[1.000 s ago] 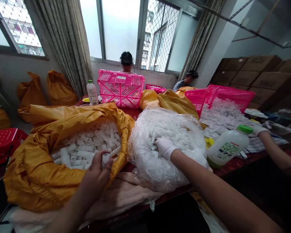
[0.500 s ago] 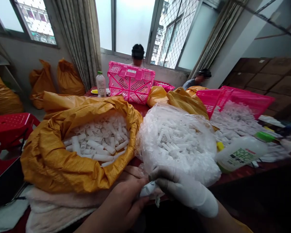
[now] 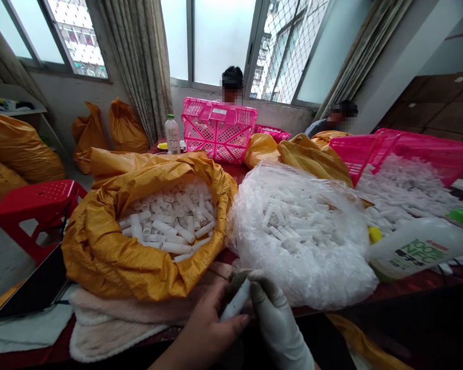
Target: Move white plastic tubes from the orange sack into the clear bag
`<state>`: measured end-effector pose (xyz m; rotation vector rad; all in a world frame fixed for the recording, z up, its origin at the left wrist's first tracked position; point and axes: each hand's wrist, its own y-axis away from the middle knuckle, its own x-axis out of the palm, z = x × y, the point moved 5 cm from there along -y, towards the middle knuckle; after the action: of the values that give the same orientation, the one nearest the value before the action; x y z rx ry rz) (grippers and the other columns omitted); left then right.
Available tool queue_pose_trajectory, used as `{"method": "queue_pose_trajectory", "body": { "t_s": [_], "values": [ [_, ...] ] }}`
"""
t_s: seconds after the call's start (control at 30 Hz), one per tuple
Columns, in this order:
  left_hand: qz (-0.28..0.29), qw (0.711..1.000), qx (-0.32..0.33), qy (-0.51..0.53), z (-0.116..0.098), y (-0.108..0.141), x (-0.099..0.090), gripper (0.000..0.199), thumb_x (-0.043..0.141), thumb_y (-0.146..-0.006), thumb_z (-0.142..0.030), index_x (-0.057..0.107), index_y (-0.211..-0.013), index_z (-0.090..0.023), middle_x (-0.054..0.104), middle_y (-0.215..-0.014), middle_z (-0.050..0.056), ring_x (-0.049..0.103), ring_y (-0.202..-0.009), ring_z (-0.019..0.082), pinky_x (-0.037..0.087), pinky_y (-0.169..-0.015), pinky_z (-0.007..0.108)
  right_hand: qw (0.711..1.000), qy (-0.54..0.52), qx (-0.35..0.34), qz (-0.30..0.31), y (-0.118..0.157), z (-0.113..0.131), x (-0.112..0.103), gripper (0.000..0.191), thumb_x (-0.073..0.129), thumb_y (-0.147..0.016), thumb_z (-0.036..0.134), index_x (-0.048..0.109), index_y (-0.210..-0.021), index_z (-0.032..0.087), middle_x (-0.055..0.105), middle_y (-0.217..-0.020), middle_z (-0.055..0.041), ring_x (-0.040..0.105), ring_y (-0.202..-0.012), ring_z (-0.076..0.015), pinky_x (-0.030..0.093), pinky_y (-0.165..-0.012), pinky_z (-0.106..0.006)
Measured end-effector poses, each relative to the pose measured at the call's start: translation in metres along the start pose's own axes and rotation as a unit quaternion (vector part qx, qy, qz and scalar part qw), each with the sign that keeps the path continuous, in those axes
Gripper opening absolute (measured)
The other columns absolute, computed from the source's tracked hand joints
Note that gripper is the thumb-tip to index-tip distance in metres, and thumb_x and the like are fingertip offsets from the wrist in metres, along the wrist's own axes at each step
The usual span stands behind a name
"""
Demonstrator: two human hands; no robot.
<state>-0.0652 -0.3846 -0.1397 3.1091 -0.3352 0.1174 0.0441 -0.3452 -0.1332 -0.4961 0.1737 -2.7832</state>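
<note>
Between my hands is a white plastic tube (image 3: 237, 300), tilted with its upper end to the right. My bare left hand (image 3: 210, 326) is closed round its lower part, the thumb lying along the near side. My right hand (image 3: 273, 316), in a whitish glove with dirty fingertips, pinches the upper end. Just beyond the left hand stands an orange woven sack (image 3: 100, 252), rolled open and full of loose white tubes (image 3: 173, 218). Beyond the right hand is a clear plastic bag (image 3: 320, 285) heaped with small white tubular pieces (image 3: 289, 223).
A big juice bottle (image 3: 412, 252) lies tilted at the right, near pink baskets (image 3: 420, 149). Another pink basket (image 3: 219, 131) and a small bottle (image 3: 172, 136) stand at the back. A pinkish cloth (image 3: 111, 334) covers the table's front. Two people sit opposite.
The view has swung left, so things appear further right. My right hand has turned more upright, and the tube now points more steeply upward. Both hands stay on it.
</note>
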Motion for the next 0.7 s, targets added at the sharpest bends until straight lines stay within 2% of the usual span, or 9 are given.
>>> {"method": "queue_pose_trajectory", "body": {
  "t_s": [0.1, 0.23, 0.3, 0.37, 0.43, 0.47, 0.53, 0.6, 0.7],
  "values": [
    [-0.004, 0.988, 0.027, -0.154, -0.002, 0.004, -0.006, 0.025, 0.057, -0.083, -0.034, 0.062, -0.101, -0.018, 0.065, -0.097, 0.005, 0.058, -0.091, 0.020, 0.044, -0.083, 0.028, 0.998, -0.025, 0.017, -0.057, -0.003, -0.001, -0.009, 0.017, 0.067, -0.077, 0.041, 0.071, -0.080, 0.026, 0.071, -0.083, -0.0005, 0.064, -0.079, -0.0144, 0.052, -0.078, -0.026],
    [0.044, 0.994, 0.019, -0.094, 0.002, 0.004, -0.001, 0.034, 0.040, -0.091, -0.042, 0.061, -0.096, -0.016, 0.064, -0.088, 0.005, 0.059, -0.087, 0.019, 0.046, -0.079, 0.026, 0.994, -0.094, 0.036, -0.036, -0.004, -0.008, -0.007, 0.020, 0.065, -0.078, 0.045, 0.071, -0.078, 0.026, 0.071, -0.078, 0.0008, 0.064, -0.075, -0.0128, 0.051, -0.075, -0.023],
    [0.025, 0.993, 0.019, -0.117, 0.007, 0.002, 0.000, 0.032, 0.040, -0.091, -0.041, 0.060, -0.097, -0.017, 0.064, -0.088, 0.005, 0.060, -0.088, 0.019, 0.046, -0.078, 0.026, 0.993, -0.095, 0.053, -0.049, -0.003, -0.013, -0.008, 0.020, 0.065, -0.078, 0.045, 0.072, -0.079, 0.026, 0.071, -0.078, 0.0010, 0.064, -0.072, -0.0121, 0.052, -0.071, -0.021],
    [-0.011, 0.976, 0.045, -0.212, 0.010, -0.001, 0.001, 0.028, 0.043, -0.089, -0.035, 0.059, -0.104, -0.018, 0.064, -0.095, 0.006, 0.059, -0.092, 0.021, 0.045, -0.081, 0.029, 0.993, -0.071, 0.054, -0.083, -0.002, -0.015, -0.010, 0.017, 0.069, -0.075, 0.042, 0.072, -0.077, 0.026, 0.072, -0.078, 0.0015, 0.064, -0.071, -0.0117, 0.051, -0.069, -0.020],
    [-0.043, 0.954, 0.065, -0.290, 0.009, -0.003, 0.003, 0.028, 0.044, -0.088, -0.032, 0.058, -0.108, -0.017, 0.065, -0.098, 0.008, 0.059, -0.093, 0.023, 0.043, -0.083, 0.032, 0.992, -0.052, 0.041, -0.110, -0.001, -0.016, -0.010, 0.017, 0.070, -0.074, 0.042, 0.072, -0.076, 0.025, 0.072, -0.078, 0.0013, 0.064, -0.072, -0.0126, 0.052, -0.073, -0.021],
    [-0.048, 0.952, 0.066, -0.295, 0.009, -0.005, 0.004, 0.029, 0.043, -0.088, -0.032, 0.058, -0.107, -0.017, 0.065, -0.097, 0.009, 0.059, -0.093, 0.023, 0.043, -0.084, 0.032, 0.992, -0.047, 0.039, -0.113, -0.001, -0.016, -0.010, 0.020, 0.068, -0.075, 0.044, 0.072, -0.076, 0.025, 0.072, -0.078, 0.0004, 0.065, -0.074, -0.0136, 0.052, -0.076, -0.023],
    [-0.034, 0.971, 0.049, -0.233, 0.009, -0.008, 0.006, 0.029, 0.043, -0.089, -0.036, 0.059, -0.103, -0.017, 0.065, -0.094, 0.007, 0.059, -0.092, 0.021, 0.043, -0.083, 0.030, 0.993, -0.048, 0.058, -0.095, -0.001, -0.016, -0.008, 0.030, 0.062, -0.078, 0.051, 0.073, -0.081, 0.023, 0.073, -0.084, -0.0033, 0.066, -0.079, -0.0167, 0.052, -0.081, -0.028],
    [-0.005, 0.992, 0.012, -0.126, 0.009, -0.010, 0.008, 0.032, 0.044, -0.088, -0.042, 0.060, -0.097, -0.016, 0.064, -0.090, 0.005, 0.058, -0.087, 0.019, 0.045, -0.078, 0.026, 0.992, -0.067, 0.088, -0.067, -0.001, -0.016, -0.006, 0.040, 0.059, -0.077, 0.057, 0.074, -0.084, 0.021, 0.073, -0.087, -0.0069, 0.067, -0.081, -0.0198, 0.053, -0.083, -0.032],
    [0.031, 0.999, -0.032, -0.031, 0.009, -0.011, 0.011, 0.037, 0.045, -0.087, -0.046, 0.060, -0.093, -0.013, 0.063, -0.084, 0.004, 0.057, -0.079, 0.017, 0.044, -0.068, 0.024, 0.989, -0.080, 0.094, -0.080, 0.000, -0.012, -0.010, 0.039, 0.063, -0.072, 0.058, 0.074, -0.079, 0.021, 0.073, -0.083, -0.0070, 0.068, -0.078, -0.0210, 0.054, -0.083, -0.035]
  ]
}}
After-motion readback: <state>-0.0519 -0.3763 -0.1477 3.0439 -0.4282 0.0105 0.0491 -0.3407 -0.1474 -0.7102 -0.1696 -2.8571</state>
